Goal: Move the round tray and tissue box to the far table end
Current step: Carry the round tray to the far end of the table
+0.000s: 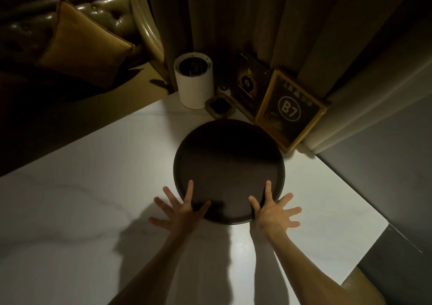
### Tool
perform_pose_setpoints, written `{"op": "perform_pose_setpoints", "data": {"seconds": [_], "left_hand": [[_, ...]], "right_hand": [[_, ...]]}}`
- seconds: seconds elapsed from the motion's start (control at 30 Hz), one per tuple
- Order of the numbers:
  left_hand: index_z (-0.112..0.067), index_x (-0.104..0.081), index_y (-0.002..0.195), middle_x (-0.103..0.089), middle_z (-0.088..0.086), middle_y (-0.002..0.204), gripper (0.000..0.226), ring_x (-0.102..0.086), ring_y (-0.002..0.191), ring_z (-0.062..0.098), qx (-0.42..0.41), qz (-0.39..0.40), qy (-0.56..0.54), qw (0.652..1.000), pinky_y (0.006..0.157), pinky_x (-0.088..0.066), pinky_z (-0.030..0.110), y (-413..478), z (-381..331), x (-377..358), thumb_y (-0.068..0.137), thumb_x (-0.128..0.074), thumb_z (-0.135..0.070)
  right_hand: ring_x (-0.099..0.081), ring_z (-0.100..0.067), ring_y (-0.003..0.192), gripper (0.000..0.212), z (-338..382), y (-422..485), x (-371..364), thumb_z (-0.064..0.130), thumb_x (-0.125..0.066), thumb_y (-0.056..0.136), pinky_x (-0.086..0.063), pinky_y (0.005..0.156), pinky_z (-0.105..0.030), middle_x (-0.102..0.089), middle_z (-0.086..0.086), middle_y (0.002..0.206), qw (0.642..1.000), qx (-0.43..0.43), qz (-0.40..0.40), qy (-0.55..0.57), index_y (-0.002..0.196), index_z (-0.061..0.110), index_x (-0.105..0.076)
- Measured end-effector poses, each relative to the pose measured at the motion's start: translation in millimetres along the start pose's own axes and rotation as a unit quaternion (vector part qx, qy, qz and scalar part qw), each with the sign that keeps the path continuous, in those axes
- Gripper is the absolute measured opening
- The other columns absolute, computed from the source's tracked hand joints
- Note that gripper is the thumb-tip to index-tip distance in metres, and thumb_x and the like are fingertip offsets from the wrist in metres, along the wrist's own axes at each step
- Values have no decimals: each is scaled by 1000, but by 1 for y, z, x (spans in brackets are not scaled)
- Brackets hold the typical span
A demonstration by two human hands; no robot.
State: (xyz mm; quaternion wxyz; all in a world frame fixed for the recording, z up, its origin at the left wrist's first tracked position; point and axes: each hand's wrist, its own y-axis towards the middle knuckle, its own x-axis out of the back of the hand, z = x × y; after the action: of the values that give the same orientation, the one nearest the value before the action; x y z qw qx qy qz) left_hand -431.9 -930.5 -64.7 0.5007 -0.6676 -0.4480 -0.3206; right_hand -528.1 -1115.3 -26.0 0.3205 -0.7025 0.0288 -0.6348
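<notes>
A round dark brown tray [229, 164] lies flat on the white marble table [93, 199], close to the table's far end. My left hand [184, 213] rests at the tray's near-left rim, fingers spread, with index finger and thumb lying on the tray. At the near-right rim my right hand [272, 213] is spread the same way, its index finger and thumb on the tray. Neither hand grips the tray. A white cylindrical container [194, 87] with a dark top opening stands at the far end; I cannot tell whether it is the tissue box.
Behind the tray stand a gold-framed "B7" sign [289, 110], a dark card [249, 82], a small gold-rimmed dish [219, 107] and a small white round object [224, 89], all against curtains [233, 12]. A cushioned sofa [77, 42] is far left. The table's right edge [350, 199] drops to dark floor.
</notes>
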Motion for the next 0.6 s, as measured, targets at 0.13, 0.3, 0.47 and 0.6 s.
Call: {"op": "perform_pose_setpoints", "data": {"seconds": [0.13,0.3,0.47,0.6], "left_hand": [[-66,9,138,25,6,159,90,27,142,43,4,26,-6,1000,102,10,77,1,1,4,62,-30,-94],[-64,11,138,30,7,158,91,29,141,44,3,50,9,999,103,7,79,1,-3,8,63,-34,-92],[-63,1,139,26,7,159,89,26,141,46,26,102,12,994,104,3,77,6,-7,22,68,-47,-85],[-58,-5,142,-6,13,162,80,-5,146,46,-14,157,-24,987,113,-15,67,6,1,61,78,-53,-70]], "right_hand": [[-8,-57,144,87,0,-3,-4,61,-37,95,-32,110,-65,8,-22,161,999,9,-14,-27,148,39,27],[-7,-61,142,88,-1,1,-2,58,-42,94,-31,108,-67,10,-24,160,999,15,14,-36,150,40,24],[-9,-56,143,80,-5,0,14,66,-34,93,-30,110,-64,7,-19,162,999,18,49,-10,151,43,17],[-9,-53,143,82,-16,5,34,67,-42,90,-31,111,-62,7,-15,162,991,40,130,7,151,49,9]]}}
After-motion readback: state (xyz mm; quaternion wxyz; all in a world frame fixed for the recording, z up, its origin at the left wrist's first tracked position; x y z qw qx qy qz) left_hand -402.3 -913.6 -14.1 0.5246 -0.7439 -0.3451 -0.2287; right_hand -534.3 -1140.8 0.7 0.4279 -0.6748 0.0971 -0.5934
